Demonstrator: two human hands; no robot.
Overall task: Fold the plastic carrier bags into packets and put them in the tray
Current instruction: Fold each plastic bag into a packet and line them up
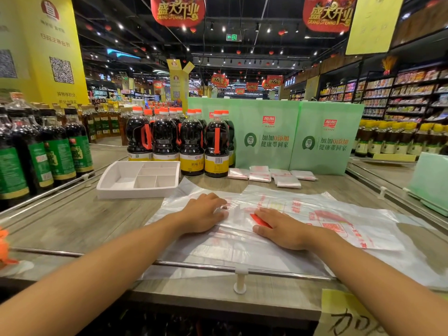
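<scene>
A clear plastic carrier bag (pixel 303 214) with red print lies spread flat across the wooden counter. My left hand (pixel 203 213) presses palm-down on its left part with fingers straight. My right hand (pixel 281 227) lies flat on the bag just to the right, over a red printed patch. A white divided tray (pixel 116 181) stands at the back left of the counter, its compartments holding nothing I can see. Several folded bag packets (pixel 271 177) lie in a row at the back, right of the tray.
Dark sauce bottles (pixel 179 141) stand behind the tray, more bottles (pixel 43 151) at far left. Green display boxes (pixel 291 137) rise behind the packets. A metal rail (pixel 218 267) with a white post (pixel 240 280) edges the counter front. A green box (pixel 429 180) sits far right.
</scene>
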